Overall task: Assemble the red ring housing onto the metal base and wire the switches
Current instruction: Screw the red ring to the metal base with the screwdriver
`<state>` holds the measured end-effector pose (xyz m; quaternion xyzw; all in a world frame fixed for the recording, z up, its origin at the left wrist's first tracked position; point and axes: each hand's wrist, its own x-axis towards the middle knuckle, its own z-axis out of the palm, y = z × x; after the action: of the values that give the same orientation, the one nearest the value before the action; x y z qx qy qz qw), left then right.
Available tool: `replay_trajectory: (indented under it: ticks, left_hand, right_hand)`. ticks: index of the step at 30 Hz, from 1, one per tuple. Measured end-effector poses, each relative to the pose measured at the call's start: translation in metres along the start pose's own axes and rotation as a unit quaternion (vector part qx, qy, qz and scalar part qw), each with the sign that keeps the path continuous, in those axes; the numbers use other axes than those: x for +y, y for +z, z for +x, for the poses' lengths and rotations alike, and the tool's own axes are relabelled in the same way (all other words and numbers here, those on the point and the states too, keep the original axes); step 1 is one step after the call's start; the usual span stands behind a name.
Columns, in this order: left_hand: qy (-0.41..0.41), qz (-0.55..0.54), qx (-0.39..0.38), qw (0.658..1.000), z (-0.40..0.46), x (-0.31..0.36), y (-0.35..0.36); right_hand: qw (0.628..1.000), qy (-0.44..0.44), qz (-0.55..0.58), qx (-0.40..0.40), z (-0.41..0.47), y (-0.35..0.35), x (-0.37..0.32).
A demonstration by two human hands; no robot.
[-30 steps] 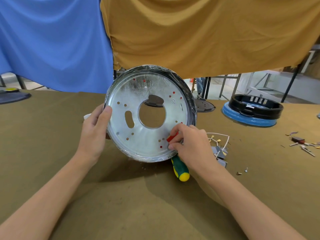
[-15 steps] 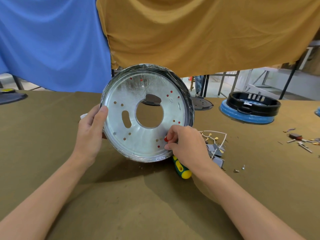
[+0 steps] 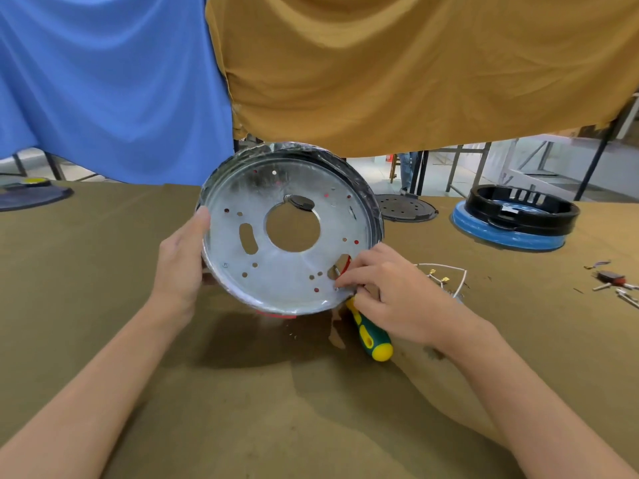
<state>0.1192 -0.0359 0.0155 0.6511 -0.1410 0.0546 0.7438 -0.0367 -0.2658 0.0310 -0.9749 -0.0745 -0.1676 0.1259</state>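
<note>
Two parts are already mated: the metal base (image 3: 276, 264) stands tilted on edge on the counter (image 3: 311, 409), the red ring housing (image 3: 276, 314) showing behind it at 6 o'clock. Screws and switch wiring (image 3: 446, 278) appear outstanding. The left hand (image 3: 179, 257) grips the rim at 9 o'clock. The right hand (image 3: 390, 292) pinches a small fastener at 4 o'clock, fingers curled.

Both hands (image 3: 179, 257) (image 3: 390, 292) hold metal base (image 3: 276, 264) (tilted upright)
</note>
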Motion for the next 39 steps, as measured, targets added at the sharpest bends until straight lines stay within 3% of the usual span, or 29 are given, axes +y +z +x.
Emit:
replay_trajectory:
  ticks: [4,7,12,16,19,24,30,34,39]
  left_hand:
    - [-0.066,-0.005,0.017,0.998,0.002,0.001,-0.003]
    - [-0.122,0.004,-0.016,0.992,0.001,0.002,-0.007]
    - [-0.157,0.018,-0.040,0.987,0.004,0.002,-0.014]
    - [-0.184,-0.121,-0.098,0.971,0.008,0.002,-0.013]
    - [-0.179,-0.194,-0.193,0.945,-0.001,0.000,-0.003]
    - [-0.131,-0.154,-0.351,0.914,-0.025,-0.009,0.020]
    - [0.000,-0.120,-0.301,0.946,-0.047,-0.014,0.046]
    - [0.013,-0.100,-0.284,0.954,-0.048,-0.007,0.046]
    - [0.009,-0.122,-0.295,0.948,-0.048,-0.001,0.044]
  right_hand:
    - [0.993,-0.068,-0.092,-0.011,-0.003,-0.002,0.001]
    - [0.984,-0.113,-0.135,0.019,0.000,0.000,-0.004]
    - [0.982,-0.156,-0.084,0.060,-0.005,0.003,-0.003]
    - [0.991,-0.096,0.006,0.088,-0.003,0.005,0.000]
    - [0.987,-0.047,0.092,0.126,0.000,0.009,-0.004]
    - [0.949,0.019,0.236,0.207,0.006,0.013,-0.014]
    - [0.914,0.042,0.356,0.188,0.007,0.008,-0.020]
    - [0.888,0.037,0.417,0.190,0.008,0.001,-0.021]
    - [0.892,0.025,0.406,0.195,0.008,-0.003,-0.021]
